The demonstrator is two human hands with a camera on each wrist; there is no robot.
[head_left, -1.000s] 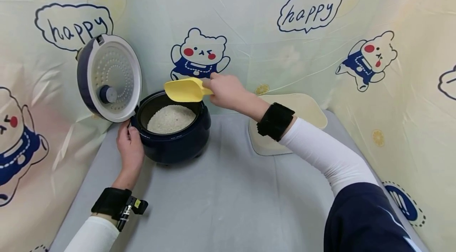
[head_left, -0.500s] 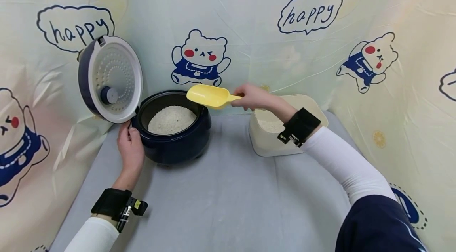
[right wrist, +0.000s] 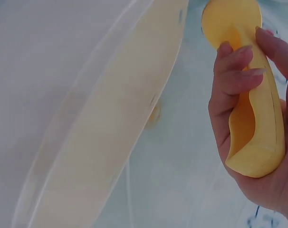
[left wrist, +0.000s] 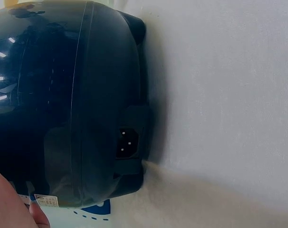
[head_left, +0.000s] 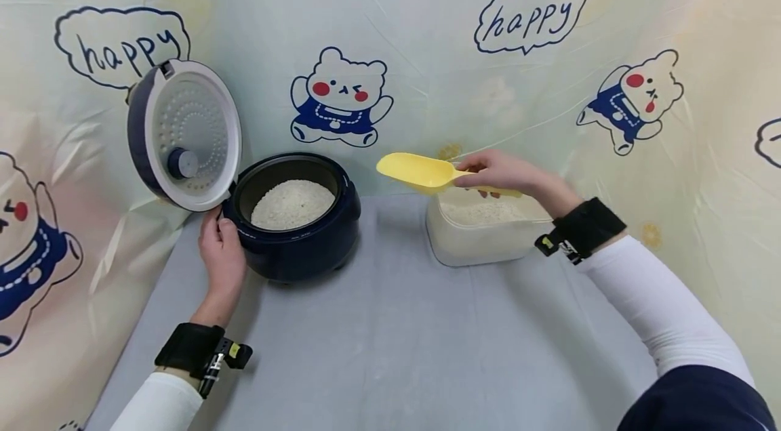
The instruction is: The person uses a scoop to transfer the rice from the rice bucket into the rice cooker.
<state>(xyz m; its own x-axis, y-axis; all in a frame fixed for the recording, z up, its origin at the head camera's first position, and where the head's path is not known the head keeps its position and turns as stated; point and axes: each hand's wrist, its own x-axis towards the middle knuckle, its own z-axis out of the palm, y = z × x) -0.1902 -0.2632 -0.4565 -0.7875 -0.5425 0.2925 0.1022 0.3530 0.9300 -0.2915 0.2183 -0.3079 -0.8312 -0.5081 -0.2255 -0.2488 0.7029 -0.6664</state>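
Observation:
My right hand (head_left: 497, 172) grips the handle of a yellow scoop (head_left: 417, 172), fingers curled round it in the right wrist view. The scoop's bowl points left, and no rice shows in it. Beneath that hand is a cream bin (head_left: 482, 248) holding rice (head_left: 478, 213). On the left stands a dark blue rice cooker (head_left: 299, 255) with its lid (head_left: 204, 126) raised. A mound of white rice (head_left: 293, 204) lies in its pot. My left hand (head_left: 221, 255) rests against the cooker's left rear side, by the hinge; its fingertips are mostly hidden behind the cooker.
A grey cloth (head_left: 378, 336) covers the table. Behind and at both sides hangs a pale printed curtain (head_left: 427, 65) with cartoon bears. The cooker's power socket (left wrist: 128, 143) shows in the left wrist view with no cord in it.
My right hand has carried the scoop rightward, from above the cooker to over the left side of the cream bin. The left hand and the cooker have stayed put.

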